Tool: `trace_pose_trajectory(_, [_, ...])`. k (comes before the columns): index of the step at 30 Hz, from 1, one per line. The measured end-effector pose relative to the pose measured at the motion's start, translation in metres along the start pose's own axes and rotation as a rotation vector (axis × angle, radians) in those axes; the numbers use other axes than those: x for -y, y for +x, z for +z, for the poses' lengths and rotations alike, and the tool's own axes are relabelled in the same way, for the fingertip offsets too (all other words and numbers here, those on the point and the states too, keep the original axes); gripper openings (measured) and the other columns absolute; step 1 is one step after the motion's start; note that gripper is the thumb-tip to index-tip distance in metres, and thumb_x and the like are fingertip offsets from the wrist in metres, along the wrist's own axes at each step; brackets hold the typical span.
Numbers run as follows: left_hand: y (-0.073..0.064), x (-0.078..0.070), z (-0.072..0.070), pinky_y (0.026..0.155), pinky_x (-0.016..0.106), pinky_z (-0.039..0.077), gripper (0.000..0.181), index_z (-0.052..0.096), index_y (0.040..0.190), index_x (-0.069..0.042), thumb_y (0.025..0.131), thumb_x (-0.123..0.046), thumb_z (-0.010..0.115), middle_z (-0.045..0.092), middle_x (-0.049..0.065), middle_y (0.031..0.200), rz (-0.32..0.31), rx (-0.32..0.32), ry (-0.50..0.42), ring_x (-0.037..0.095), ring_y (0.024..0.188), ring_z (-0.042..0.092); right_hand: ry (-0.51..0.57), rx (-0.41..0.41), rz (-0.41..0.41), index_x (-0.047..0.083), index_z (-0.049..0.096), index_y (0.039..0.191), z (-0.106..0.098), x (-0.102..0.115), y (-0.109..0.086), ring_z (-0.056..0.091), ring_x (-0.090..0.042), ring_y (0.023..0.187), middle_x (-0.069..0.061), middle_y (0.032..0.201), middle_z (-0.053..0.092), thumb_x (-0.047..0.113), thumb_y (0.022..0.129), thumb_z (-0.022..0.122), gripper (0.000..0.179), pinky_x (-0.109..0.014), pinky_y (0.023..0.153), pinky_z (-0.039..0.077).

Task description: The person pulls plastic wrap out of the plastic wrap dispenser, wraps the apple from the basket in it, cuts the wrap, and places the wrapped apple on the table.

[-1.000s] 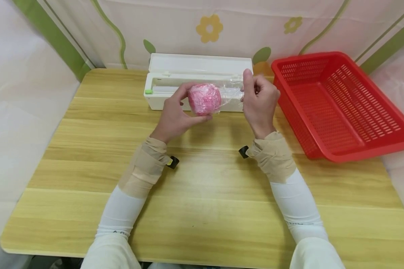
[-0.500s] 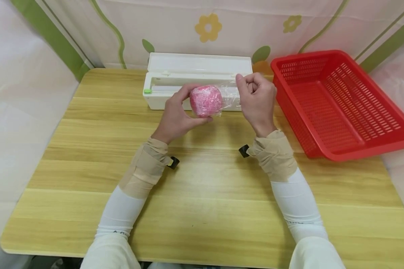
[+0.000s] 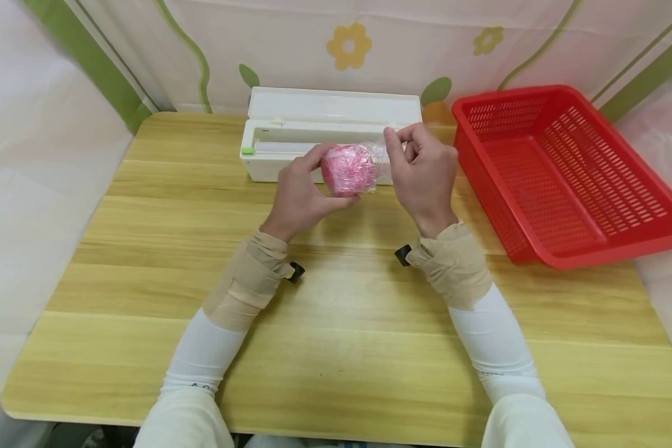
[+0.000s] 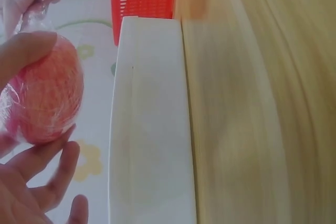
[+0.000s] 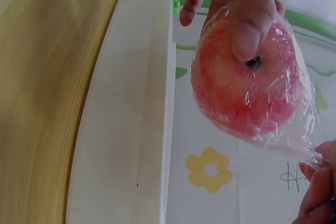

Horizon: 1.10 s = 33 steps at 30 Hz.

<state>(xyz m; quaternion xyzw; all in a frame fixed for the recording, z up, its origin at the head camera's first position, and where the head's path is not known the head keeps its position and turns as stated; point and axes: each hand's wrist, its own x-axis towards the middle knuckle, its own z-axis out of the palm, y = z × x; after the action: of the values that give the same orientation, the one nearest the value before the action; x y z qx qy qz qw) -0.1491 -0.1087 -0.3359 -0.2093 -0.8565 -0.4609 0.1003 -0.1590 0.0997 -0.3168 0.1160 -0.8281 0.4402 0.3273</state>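
Observation:
A pinkish-red apple [image 3: 347,171] wrapped in clear cling film is held up over the table by my left hand [image 3: 302,196], thumb on one side and fingers on the other. In the right wrist view the left thumb presses beside the dark stem end of the apple [image 5: 236,93]. My right hand [image 3: 425,177] pinches the gathered tail of the cling film [image 3: 382,155] to the right of the apple. That tail narrows to a twist at the fingertips in the right wrist view. Behind both hands stands a white cling film box [image 3: 282,170], its lid up and a roll inside.
A red plastic basket [image 3: 523,246] with slotted sides stands at the right of the wooden table [image 3: 336,348], close beside the right hand. A patterned curtain [image 3: 291,43] hangs behind the table's far edge. The box has a small green tab [image 3: 248,151] at its left end.
My right hand has moved left toward the apple, and the stretch of film between them has shortened. The left hand and apple have shifted slightly right.

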Motion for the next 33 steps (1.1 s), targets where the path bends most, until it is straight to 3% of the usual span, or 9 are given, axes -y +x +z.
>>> trace_pose_trajectory(5, [-0.001, -0.007, 0.001, 0.11, 0.042, 0.054, 0.082, 0.061, 0.144, -0.004, 0.074, -0.025, 0.099, 0.073, 0.012, 0.136, -0.033, -0.017, 0.084, 0.026, 0.127, 0.069, -0.089, 0.022, -0.114, -0.002, 0.071, 0.089, 0.0, 0.004, -0.003, 0.037, -0.013, 0.051, -0.011, 0.055, 0.05, 0.029, 0.107, 0.063, 0.037, -0.024, 0.051, 0.021])
trace_pose_trajectory(12, [-0.004, -0.017, 0.006, 0.102, 0.052, 0.041, 0.081, 0.065, 0.142, -0.013, 0.071, -0.03, 0.1, 0.077, 0.007, 0.128, -0.108, -0.055, 0.201, 0.03, 0.116, 0.069, -0.151, 0.03, -0.207, 0.0, 0.071, 0.091, 0.005, 0.009, -0.007, 0.036, -0.017, 0.048, -0.01, 0.055, 0.051, 0.027, 0.107, 0.062, 0.033, -0.029, 0.05, 0.021])
trace_pose_trajectory(16, [-0.006, -0.022, 0.008, 0.101, 0.056, 0.04, 0.077, 0.067, 0.139, -0.017, 0.071, -0.036, 0.099, 0.079, 0.006, 0.122, -0.138, -0.069, 0.273, 0.032, 0.113, 0.069, -0.214, 0.034, -0.247, 0.001, 0.07, 0.093, 0.009, 0.013, -0.012, 0.04, -0.021, 0.045, -0.01, 0.056, 0.053, 0.026, 0.108, 0.06, 0.031, -0.03, 0.049, 0.023])
trace_pose_trajectory(23, [-0.01, -0.031, 0.014, 0.101, 0.06, 0.04, 0.069, 0.068, 0.135, -0.019, 0.076, -0.042, 0.093, 0.079, 0.005, 0.119, -0.177, -0.101, 0.393, 0.033, 0.115, 0.067, -0.318, 0.024, -0.291, 0.001, 0.066, 0.092, 0.02, 0.016, -0.021, 0.054, -0.025, 0.045, -0.011, 0.058, 0.062, 0.025, 0.11, 0.058, 0.031, -0.032, 0.044, 0.031])
trace_pose_trajectory(28, [-0.013, -0.034, 0.017, 0.1, 0.061, 0.038, 0.066, 0.068, 0.134, -0.018, 0.077, -0.042, 0.091, 0.079, 0.009, 0.117, -0.158, -0.156, 0.468, 0.034, 0.113, 0.068, -0.325, 0.034, -0.286, -0.001, 0.064, 0.093, 0.025, 0.017, -0.025, 0.055, -0.025, 0.045, -0.012, 0.059, 0.063, 0.023, 0.111, 0.056, 0.031, -0.032, 0.042, 0.032])
trace_pose_trajectory(33, [-0.014, -0.033, 0.019, 0.1, 0.061, 0.036, 0.063, 0.07, 0.129, -0.017, 0.076, -0.045, 0.092, 0.081, 0.009, 0.111, -0.126, -0.212, 0.554, 0.033, 0.111, 0.07, -0.378, 0.129, -0.254, 0.0, 0.063, 0.096, 0.023, 0.024, -0.028, 0.053, -0.025, 0.046, -0.011, 0.061, 0.062, 0.028, 0.113, 0.05, 0.036, -0.035, 0.042, 0.038])
